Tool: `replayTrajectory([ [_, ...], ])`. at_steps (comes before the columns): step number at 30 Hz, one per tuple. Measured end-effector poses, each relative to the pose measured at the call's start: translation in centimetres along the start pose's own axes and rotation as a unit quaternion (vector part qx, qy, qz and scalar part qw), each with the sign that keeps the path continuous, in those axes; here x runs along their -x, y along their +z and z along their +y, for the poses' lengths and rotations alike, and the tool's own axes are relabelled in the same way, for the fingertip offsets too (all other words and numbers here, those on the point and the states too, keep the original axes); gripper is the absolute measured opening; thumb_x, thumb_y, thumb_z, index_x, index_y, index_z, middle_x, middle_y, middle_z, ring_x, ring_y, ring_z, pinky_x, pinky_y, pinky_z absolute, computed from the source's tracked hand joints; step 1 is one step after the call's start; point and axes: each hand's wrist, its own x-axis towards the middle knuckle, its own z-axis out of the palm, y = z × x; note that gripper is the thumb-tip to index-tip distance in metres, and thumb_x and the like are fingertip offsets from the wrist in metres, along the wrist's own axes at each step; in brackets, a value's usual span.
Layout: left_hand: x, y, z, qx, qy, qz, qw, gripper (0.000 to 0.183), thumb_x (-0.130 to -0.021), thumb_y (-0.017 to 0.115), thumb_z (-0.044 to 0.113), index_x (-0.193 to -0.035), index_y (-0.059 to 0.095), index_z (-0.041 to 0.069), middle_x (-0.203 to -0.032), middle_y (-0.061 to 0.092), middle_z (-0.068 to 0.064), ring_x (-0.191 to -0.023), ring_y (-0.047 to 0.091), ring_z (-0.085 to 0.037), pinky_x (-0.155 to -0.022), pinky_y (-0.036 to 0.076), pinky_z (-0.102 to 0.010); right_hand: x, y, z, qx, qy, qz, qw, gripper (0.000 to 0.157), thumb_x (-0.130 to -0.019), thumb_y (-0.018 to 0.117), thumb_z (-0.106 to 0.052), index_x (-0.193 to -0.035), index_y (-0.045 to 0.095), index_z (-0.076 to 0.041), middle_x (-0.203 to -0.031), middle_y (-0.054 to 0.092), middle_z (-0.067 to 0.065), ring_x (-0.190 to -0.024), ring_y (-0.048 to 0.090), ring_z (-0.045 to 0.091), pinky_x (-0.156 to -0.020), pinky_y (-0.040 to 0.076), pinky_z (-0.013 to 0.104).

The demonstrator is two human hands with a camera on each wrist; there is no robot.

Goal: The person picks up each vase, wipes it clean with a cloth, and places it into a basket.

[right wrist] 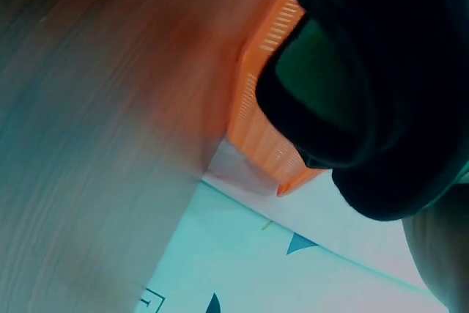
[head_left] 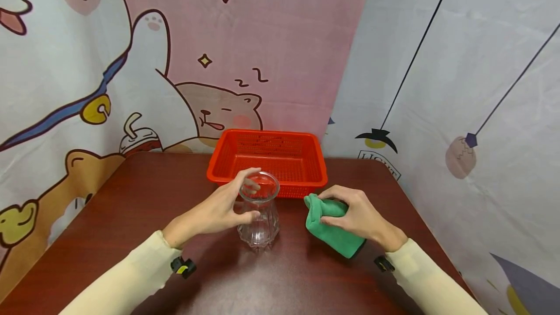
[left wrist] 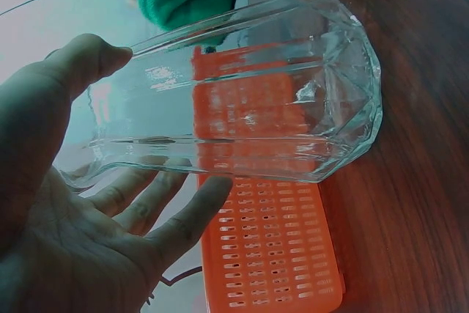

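Note:
A clear glass vase with a flared round rim and a faceted base stands upright near the middle of the table. My left hand holds it from the left near the neck, thumb in front and fingers curved behind the rim. In the left wrist view, the thumb tip meets one side of the glass vase, with the fingers along the other. To the right, my right hand pinches a folded green cloth with a dark edge. The cloth looks mostly dark in the right wrist view, covering the fingers there.
Behind the vase sits a red perforated plastic basket at the table's far edge. The brown wood-look table meets a cartoon-printed curtain at the back and sides.

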Motion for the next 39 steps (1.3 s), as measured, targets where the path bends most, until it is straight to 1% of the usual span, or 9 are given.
replayTrajectory([
  [3,0.0,-0.1,0.0,-0.002,0.002,0.000,1.0000,0.097,-0.088,0.085,0.029,-0.160,0.020,0.034,-0.134,0.061,0.000,-0.118,0.064,-0.022,-0.091,0.057,-0.044,0.2,0.3,0.1,-0.003,-0.024,-0.024,0.999,0.049,-0.079,0.093,-0.031,-0.122,0.070,-0.027,-0.115,0.069,-0.015,-0.097,0.065,0.005,-0.083,0.052,0.019],
  [6,0.0,-0.1,0.0,-0.002,0.005,0.000,1.0000,0.097,-0.088,0.084,0.030,-0.160,0.020,0.033,-0.134,0.061,-0.001,-0.118,0.064,-0.022,-0.091,0.057,-0.043,0.4,0.7,0.3,-0.013,-0.034,-0.056,0.998,0.048,-0.080,0.092,-0.032,-0.122,0.070,-0.026,-0.116,0.069,-0.014,-0.099,0.066,0.006,-0.082,0.053,0.019],
  [11,0.1,0.0,0.1,-0.003,-0.001,0.001,1.0000,0.099,-0.087,0.086,0.028,-0.160,0.020,0.035,-0.132,0.060,0.004,-0.117,0.064,-0.018,-0.090,0.057,-0.039,0.8,1.2,0.6,-0.026,-0.014,-0.123,0.992,0.045,-0.082,0.090,-0.037,-0.121,0.071,-0.028,-0.116,0.067,-0.016,-0.104,0.066,0.005,-0.083,0.055,0.021],
  [13,0.1,0.0,0.0,-0.002,-0.001,0.001,1.0000,0.099,-0.087,0.086,0.027,-0.160,0.020,0.036,-0.133,0.061,0.003,-0.118,0.064,-0.018,-0.090,0.056,-0.040,0.9,1.5,0.8,-0.027,-0.001,-0.149,0.988,0.045,-0.082,0.089,-0.039,-0.121,0.071,-0.029,-0.117,0.067,-0.017,-0.106,0.065,0.004,-0.084,0.055,0.023],
  [18,0.0,0.0,-0.1,-0.002,0.003,-0.001,1.0000,0.098,-0.088,0.085,0.029,-0.160,0.019,0.034,-0.133,0.061,0.001,-0.119,0.063,-0.021,-0.091,0.057,-0.040,1.2,2.0,1.0,-0.023,0.014,-0.192,0.981,0.048,-0.081,0.089,-0.038,-0.125,0.071,-0.029,-0.121,0.066,-0.016,-0.111,0.063,0.005,-0.091,0.055,0.029],
  [21,0.0,-0.1,0.0,-0.003,0.003,-0.003,1.0000,0.098,-0.088,0.085,0.030,-0.160,0.019,0.034,-0.133,0.061,0.001,-0.119,0.063,-0.022,-0.092,0.057,-0.039,1.3,2.2,1.0,-0.010,0.022,-0.209,0.978,0.051,-0.082,0.089,-0.039,-0.128,0.069,-0.032,-0.124,0.065,-0.018,-0.116,0.062,0.006,-0.096,0.054,0.033],
  [27,0.1,-0.1,-0.1,-0.003,-0.001,-0.005,1.0000,0.099,-0.088,0.085,0.030,-0.160,0.018,0.035,-0.135,0.061,-0.006,-0.122,0.062,-0.022,-0.093,0.056,-0.038,1.7,2.5,1.2,0.032,0.042,-0.233,0.971,0.056,-0.082,0.086,-0.047,-0.134,0.066,-0.039,-0.130,0.062,-0.022,-0.123,0.057,0.008,-0.100,0.052,0.037],
  [33,0.1,-0.1,-0.2,0.001,0.008,-0.002,1.0000,0.098,-0.088,0.085,0.028,-0.160,0.019,0.033,-0.134,0.062,-0.008,-0.120,0.063,-0.023,-0.092,0.057,-0.043,1.8,2.9,1.3,0.062,0.016,-0.242,0.968,0.073,-0.079,0.084,-0.055,-0.144,0.062,-0.032,-0.141,0.060,-0.017,-0.128,0.053,0.011,-0.102,0.049,0.042],
  [39,0.0,0.0,-0.2,-0.001,0.008,-0.001,1.0000,0.099,-0.087,0.085,0.027,-0.160,0.019,0.035,-0.134,0.062,-0.006,-0.119,0.063,-0.022,-0.092,0.057,-0.041,2.0,2.9,1.4,0.079,0.022,-0.259,0.962,0.084,-0.079,0.082,-0.061,-0.152,0.053,-0.031,-0.154,0.052,-0.008,-0.139,0.047,0.018,-0.101,0.043,0.055],
])
